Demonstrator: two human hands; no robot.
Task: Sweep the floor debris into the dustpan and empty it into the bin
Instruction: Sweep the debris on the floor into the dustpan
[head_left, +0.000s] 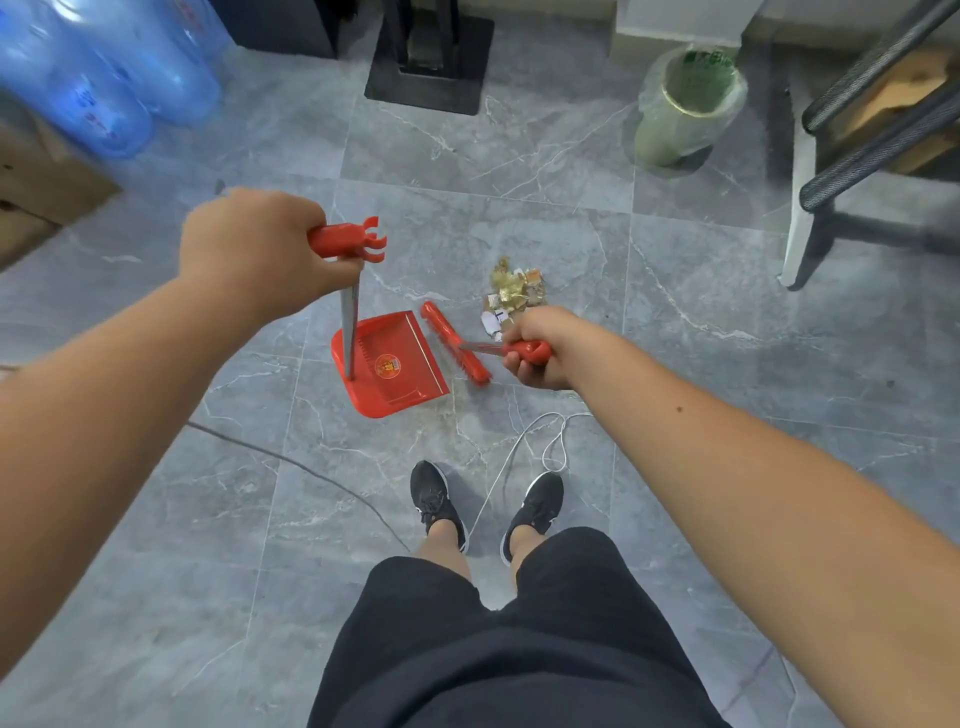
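A red dustpan (395, 374) rests on the grey tiled floor, its metal pole rising to a red grip held in my left hand (254, 249). My right hand (540, 345) grips the red handle of a broom, whose red brush head (454, 343) lies on the floor just right of the dustpan's open edge. A small pile of debris (511, 299), gold and white paper scraps, sits just beyond the brush and partly behind my right hand. The bin (685, 104), lined with a clear bag, stands at the far right near the wall.
Blue water bottles (104, 73) stand at the far left above a cardboard box (36, 182). A black stand base (431, 57) is at the back centre. A chair (878, 135) is at the right. A white cable (524, 447) and a dark cable (291, 460) lie by my feet.
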